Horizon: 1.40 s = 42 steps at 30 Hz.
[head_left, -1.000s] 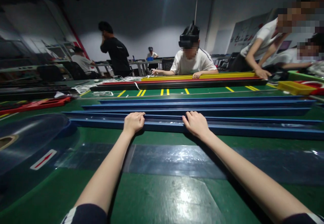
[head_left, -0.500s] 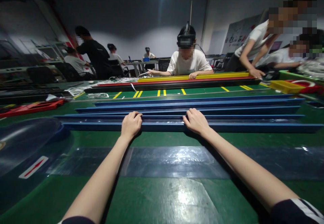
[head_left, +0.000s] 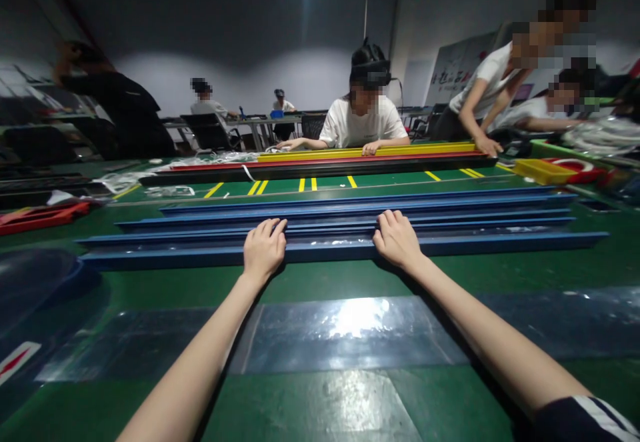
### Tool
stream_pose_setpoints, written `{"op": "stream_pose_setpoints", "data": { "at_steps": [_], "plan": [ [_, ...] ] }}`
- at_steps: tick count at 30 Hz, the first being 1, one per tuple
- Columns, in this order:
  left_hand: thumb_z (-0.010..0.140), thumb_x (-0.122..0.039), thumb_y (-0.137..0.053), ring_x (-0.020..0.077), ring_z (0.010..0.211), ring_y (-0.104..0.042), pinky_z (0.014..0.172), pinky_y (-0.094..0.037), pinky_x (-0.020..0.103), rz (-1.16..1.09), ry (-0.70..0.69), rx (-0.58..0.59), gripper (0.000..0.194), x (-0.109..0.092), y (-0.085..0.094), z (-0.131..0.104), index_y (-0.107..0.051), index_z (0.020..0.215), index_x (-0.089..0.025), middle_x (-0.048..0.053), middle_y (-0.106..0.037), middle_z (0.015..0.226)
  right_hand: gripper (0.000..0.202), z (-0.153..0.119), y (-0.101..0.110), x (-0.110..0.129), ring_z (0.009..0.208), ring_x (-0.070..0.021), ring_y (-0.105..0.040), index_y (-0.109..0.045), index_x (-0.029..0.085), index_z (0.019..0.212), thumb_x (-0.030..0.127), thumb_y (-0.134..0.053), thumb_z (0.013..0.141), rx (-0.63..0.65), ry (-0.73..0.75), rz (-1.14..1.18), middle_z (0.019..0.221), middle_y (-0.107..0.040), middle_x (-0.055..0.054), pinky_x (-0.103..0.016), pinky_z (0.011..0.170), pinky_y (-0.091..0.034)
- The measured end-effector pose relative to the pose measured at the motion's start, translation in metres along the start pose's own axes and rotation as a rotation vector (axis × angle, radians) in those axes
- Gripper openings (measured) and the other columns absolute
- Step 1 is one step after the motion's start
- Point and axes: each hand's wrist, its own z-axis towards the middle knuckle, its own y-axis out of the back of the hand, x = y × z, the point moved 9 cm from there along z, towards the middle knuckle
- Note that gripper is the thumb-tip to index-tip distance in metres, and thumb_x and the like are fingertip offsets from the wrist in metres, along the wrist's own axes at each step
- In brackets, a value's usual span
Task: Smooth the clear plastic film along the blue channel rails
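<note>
Several long blue plastic channels (head_left: 505,243) lie side by side across the green table in front of me. My left hand (head_left: 265,245) is over the nearest channel, thumb at its near wall and fingers reaching across the top edges. My right hand (head_left: 399,237) grips the same channel further right, its fingers curled over the wall and partly hidden. The nearest channel rests close against the one behind it. Between my forearms and beyond them, a clear plastic strip (head_left: 320,345) lies flat on the table.
A clear bent sheet (head_left: 37,289) is at the left, near a red tool-like item (head_left: 45,217). Across the table, a co-worker (head_left: 365,122) touches a yellow channel (head_left: 420,151) beside red and black ones. A yellow tray (head_left: 543,171) stands at right; another person leans there.
The view has turned slightly, so the background has shifted left. Both hands sit further right along the nearest channel, which appears closer to the one behind. The dark-clothed person has an arm raised.
</note>
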Motion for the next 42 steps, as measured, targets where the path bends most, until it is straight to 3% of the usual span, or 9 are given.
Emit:
{"op": "stream_pose_setpoints", "data": {
  "at_steps": [4, 12, 17, 25, 30, 34, 42],
  "plan": [
    [0.089, -0.028, -0.029, 0.0253, 0.119, -0.047, 0.094, -0.036, 0.042, -0.003, 0.005, 0.022, 0.043, 0.001, -0.006, 0.005, -0.052, 0.125, -0.021, 0.008, -0.056, 0.125, 0.044, 0.009, -0.01, -0.003, 0.11, -0.0264, -0.041, -0.049, 0.01, 0.122, 0.027, -0.032, 0.086, 0.037, 0.007, 0.044, 0.119, -0.054, -0.014, -0.036, 0.09, -0.032],
    [0.089, -0.028, -0.027, 0.0243, 0.123, -0.045, 0.102, -0.031, 0.047, 0.003, 0.012, 0.074, 0.047, 0.0, -0.013, 0.007, -0.044, 0.133, -0.024, 0.005, -0.052, 0.131, 0.052, 0.011, -0.029, -0.005, 0.134, -0.0247, -0.023, -0.037, 0.018, 0.138, 0.026, -0.029, 0.087, 0.196, 0.073, 0.038, 0.142, -0.038, -0.007, -0.043, 0.108, -0.019],
    [0.09, -0.028, -0.026, 0.0233, 0.125, -0.042, 0.105, -0.027, 0.047, -0.002, 0.04, 0.132, 0.048, -0.014, -0.019, 0.011, -0.04, 0.135, -0.023, 0.004, -0.049, 0.134, 0.053, 0.009, -0.037, -0.021, 0.135, -0.0242, -0.023, -0.036, 0.017, 0.138, 0.025, -0.026, 0.087, 0.278, 0.079, 0.028, 0.143, -0.036, -0.006, -0.044, 0.109, -0.02],
    [0.09, -0.029, -0.027, 0.0221, 0.124, -0.043, 0.106, -0.025, 0.046, -0.006, 0.063, 0.14, 0.047, -0.039, -0.026, 0.019, -0.041, 0.134, -0.025, 0.002, -0.051, 0.132, 0.054, 0.007, -0.056, -0.055, 0.135, -0.0215, -0.024, -0.032, 0.021, 0.14, 0.027, -0.022, 0.087, 0.298, 0.11, 0.072, 0.144, -0.034, -0.004, -0.044, 0.109, -0.023],
    [0.09, -0.029, -0.028, 0.0224, 0.119, -0.048, 0.106, -0.025, 0.046, 0.001, 0.048, 0.141, 0.045, -0.05, -0.038, 0.03, -0.046, 0.131, -0.024, 0.004, -0.056, 0.127, 0.055, 0.012, -0.072, -0.075, 0.129, -0.022, -0.035, -0.034, 0.016, 0.139, 0.032, -0.019, 0.088, 0.364, 0.105, 0.116, 0.141, -0.04, -0.008, -0.041, 0.107, -0.027],
    [0.09, -0.028, -0.029, 0.0224, 0.118, -0.049, 0.105, -0.026, 0.046, -0.007, 0.031, 0.146, 0.044, -0.054, -0.048, 0.04, -0.049, 0.129, -0.024, 0.004, -0.059, 0.123, 0.057, 0.018, -0.076, -0.084, 0.119, -0.0236, -0.046, -0.035, 0.012, 0.138, 0.034, -0.019, 0.088, 0.379, 0.102, 0.127, 0.135, -0.046, -0.012, -0.04, 0.104, -0.031],
    [0.089, -0.028, -0.03, 0.0224, 0.116, -0.049, 0.104, -0.028, 0.044, -0.019, 0.024, 0.169, 0.042, -0.052, -0.064, 0.056, -0.054, 0.124, -0.024, 0.003, -0.059, 0.122, 0.058, 0.029, -0.081, -0.091, 0.116, -0.0252, -0.049, -0.039, 0.014, 0.135, 0.043, -0.023, 0.088, 0.331, 0.068, 0.145, 0.13, -0.051, -0.012, -0.041, 0.1, -0.033]
  ]
}}
